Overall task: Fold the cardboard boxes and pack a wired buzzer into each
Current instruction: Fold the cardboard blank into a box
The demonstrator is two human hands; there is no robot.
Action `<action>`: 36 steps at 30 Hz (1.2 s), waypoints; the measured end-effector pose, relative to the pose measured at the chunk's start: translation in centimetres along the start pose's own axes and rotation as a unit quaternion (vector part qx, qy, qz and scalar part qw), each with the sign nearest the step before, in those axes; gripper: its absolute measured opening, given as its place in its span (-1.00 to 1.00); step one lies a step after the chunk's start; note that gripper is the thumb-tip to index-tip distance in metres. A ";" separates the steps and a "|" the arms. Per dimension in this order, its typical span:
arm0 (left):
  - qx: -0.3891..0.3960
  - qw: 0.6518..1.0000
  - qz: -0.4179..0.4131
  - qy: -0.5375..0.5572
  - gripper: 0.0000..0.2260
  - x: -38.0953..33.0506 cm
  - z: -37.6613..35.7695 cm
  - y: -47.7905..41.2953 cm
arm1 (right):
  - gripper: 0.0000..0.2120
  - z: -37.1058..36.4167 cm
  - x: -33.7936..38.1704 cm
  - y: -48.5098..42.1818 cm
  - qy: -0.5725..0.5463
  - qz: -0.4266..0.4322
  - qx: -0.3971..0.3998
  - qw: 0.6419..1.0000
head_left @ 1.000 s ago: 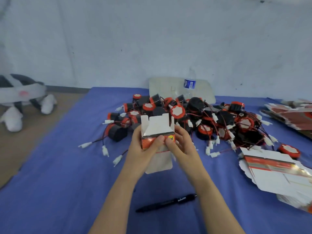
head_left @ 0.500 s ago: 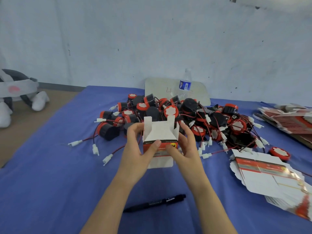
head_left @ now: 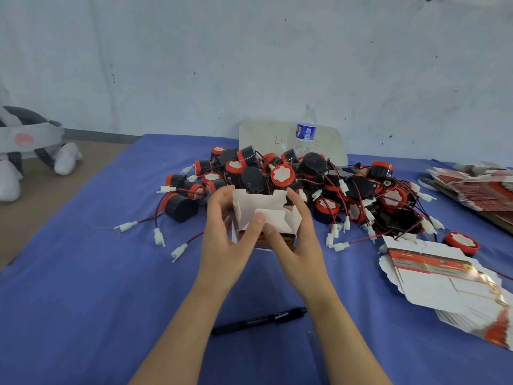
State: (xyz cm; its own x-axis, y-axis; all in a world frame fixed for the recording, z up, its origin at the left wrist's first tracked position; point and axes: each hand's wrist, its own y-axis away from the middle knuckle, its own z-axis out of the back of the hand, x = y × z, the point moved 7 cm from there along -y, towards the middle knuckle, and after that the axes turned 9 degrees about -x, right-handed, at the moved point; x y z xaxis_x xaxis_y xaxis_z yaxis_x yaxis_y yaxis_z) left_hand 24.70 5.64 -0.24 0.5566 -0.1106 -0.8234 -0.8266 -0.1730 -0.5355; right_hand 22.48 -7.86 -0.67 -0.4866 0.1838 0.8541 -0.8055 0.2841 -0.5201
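Observation:
I hold a small white and red cardboard box (head_left: 268, 215) between both hands above the blue cloth, its end flaps partly folded inward. My left hand (head_left: 226, 237) grips its left side, thumb pressing a white flap down. My right hand (head_left: 298, 240) grips the right side, thumb on the same flap. Just behind lies a big heap of black and red wired buzzers (head_left: 305, 187) with white plugs. A fanned stack of flat box blanks (head_left: 444, 282) lies at the right.
A black pen (head_left: 259, 320) lies on the blue cloth (head_left: 83, 287) near my forearms. A water bottle (head_left: 305, 132) stands before a white board at the back. More flat blanks (head_left: 477, 184) are piled far right. A plush toy (head_left: 25, 151) sits on the floor left.
The box has tipped so its open end faces me, and both thumbs have pushed a flap inward. The long lower flap that hung below my hands is out of sight.

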 end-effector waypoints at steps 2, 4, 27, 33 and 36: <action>0.001 1.000 -0.007 -0.019 -0.65 0.1 0.0 0.2 | -0.52 0.5 -0.2 -0.1 0.015 0.003 -0.016 1.000; 0.002 0.999 0.001 -0.041 -0.74 0.6 0.0 0.3 | -0.57 0.6 -0.5 -0.1 0.036 0.001 -0.016 0.999; -0.022 0.987 -0.062 -0.145 -0.81 0.7 -0.5 1.3 | -0.71 2.3 -2.8 -0.4 0.002 -0.175 -0.112 0.978; -0.013 0.987 -0.034 -0.157 -0.77 1.4 -0.6 1.4 | -0.64 2.3 -3.5 -0.3 0.053 -0.182 -0.081 0.979; -0.007 0.993 0.025 -0.117 -0.67 2.5 -0.5 1.3 | -0.63 2.2 -3.7 -0.4 0.083 -0.176 -0.068 0.978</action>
State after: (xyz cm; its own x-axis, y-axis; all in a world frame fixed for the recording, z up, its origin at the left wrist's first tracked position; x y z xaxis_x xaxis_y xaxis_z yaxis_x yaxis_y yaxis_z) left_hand 25.06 4.64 -2.85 0.4779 0.1113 -0.8713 -0.8509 -0.1875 -0.4906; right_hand 23.86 -10.77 -3.54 -0.1155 0.1994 0.9731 -0.8556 0.4777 -0.1995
